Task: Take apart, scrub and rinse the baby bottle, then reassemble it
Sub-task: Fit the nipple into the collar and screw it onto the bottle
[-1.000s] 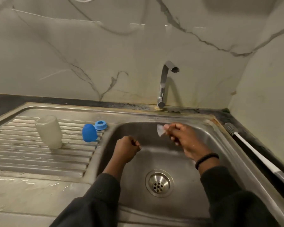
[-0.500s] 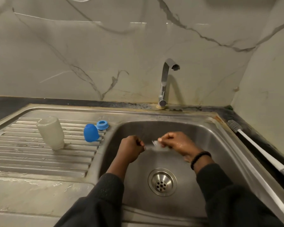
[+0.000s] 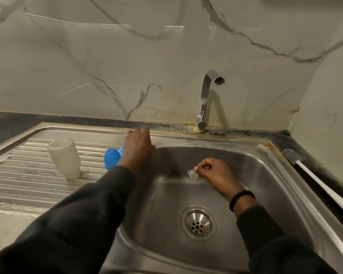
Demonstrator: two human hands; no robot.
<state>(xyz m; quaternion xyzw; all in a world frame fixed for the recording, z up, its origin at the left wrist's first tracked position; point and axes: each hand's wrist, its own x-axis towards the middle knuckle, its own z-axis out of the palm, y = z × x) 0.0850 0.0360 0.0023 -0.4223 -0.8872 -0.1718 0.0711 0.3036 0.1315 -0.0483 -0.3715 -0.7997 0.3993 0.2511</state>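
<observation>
Pinching clear teat (image 3: 192, 174) in right hand (image 3: 216, 173) over sink (image 3: 265, 175). Reaching left hand (image 3: 138, 147), fingers extended, over blue ring (image 3: 121, 150) beside blue cap (image 3: 111, 158). Standing inverted on drainboard (image 3: 24, 175): bottle (image 3: 64, 158).

A single wide-angle view comes from a camera worn on the person's head, looking forward and down from standing height onto a steel sink (image 3: 265, 161) set in a dark tabletop (image 3: 6, 123). The basin fills the lower centre, close to the lens, with both sleeved forearms reaching in from the bottom edge. The drainboard (image 3: 24, 175) runs off to the left. Straight ahead, farther off, a marble-patterned wall (image 3: 127, 56) covers the upper half, with the tap (image 3: 205, 99) standing against it. A second wall closes the right side. Edges curve slightly from lens distortion.
</observation>
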